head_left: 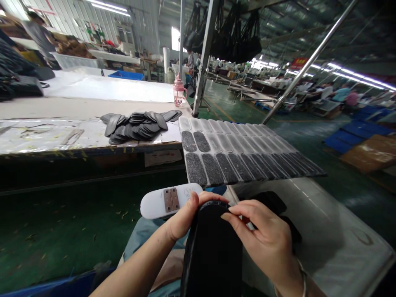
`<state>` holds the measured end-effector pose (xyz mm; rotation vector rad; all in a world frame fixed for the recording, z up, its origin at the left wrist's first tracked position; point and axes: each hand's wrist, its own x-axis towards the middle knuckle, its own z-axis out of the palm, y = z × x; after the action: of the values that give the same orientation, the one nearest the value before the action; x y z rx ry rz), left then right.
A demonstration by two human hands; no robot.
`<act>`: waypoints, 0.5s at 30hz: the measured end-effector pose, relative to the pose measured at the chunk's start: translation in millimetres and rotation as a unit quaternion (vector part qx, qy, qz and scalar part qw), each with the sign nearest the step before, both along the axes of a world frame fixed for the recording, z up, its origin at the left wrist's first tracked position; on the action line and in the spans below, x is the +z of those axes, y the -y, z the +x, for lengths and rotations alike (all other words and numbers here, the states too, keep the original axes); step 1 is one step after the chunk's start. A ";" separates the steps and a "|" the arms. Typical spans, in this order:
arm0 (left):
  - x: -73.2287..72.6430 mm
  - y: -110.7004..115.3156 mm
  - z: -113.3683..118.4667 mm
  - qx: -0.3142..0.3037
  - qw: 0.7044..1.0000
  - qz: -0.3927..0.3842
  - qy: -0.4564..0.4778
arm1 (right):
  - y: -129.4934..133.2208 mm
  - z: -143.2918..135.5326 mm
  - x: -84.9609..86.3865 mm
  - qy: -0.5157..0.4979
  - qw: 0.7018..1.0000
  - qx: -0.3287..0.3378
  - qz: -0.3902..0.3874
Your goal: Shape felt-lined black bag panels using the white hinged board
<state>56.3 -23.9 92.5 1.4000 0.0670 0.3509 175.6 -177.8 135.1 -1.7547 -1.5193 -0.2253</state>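
Note:
A long black piece (213, 251) with a rounded upper end lies over the lap. My left hand (188, 210) is closed round its left and top edge, thumb up. At the top right of the piece, my right hand (262, 231) pinches the rim between thumb and index finger. Just beyond my left wrist is a white oval plate (153, 204) with a brown metal hinge (171, 199) on it. To the right of the piece, dark flat pieces (270, 202) rest on a pale covered surface, partly hidden behind my right hand.
A tilted board (229, 142) with rows of oval pieces stands ahead. Left of it, grey oval pieces (136, 127) are heaped on a long table (46, 136), with a pink bottle (178, 91) behind. A metal post (204, 57) rises there. A person (38, 35) is at far left.

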 end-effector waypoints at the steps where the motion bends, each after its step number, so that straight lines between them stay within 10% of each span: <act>1: -0.5 -0.8 -0.4 0.003 1.000 0.010 0.001 | -1.8 0.2 -0.2 -0.019 1.000 -0.004 -0.010; 15: -7.3 -12.2 -9.6 0.003 1.000 0.000 -0.025 | 11.7 -6.4 -19.9 -0.357 0.934 0.005 -0.008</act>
<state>46.8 -11.7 85.2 1.4099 0.1127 0.3204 169.1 -189.5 115.2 -1.5863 -0.9895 0.4006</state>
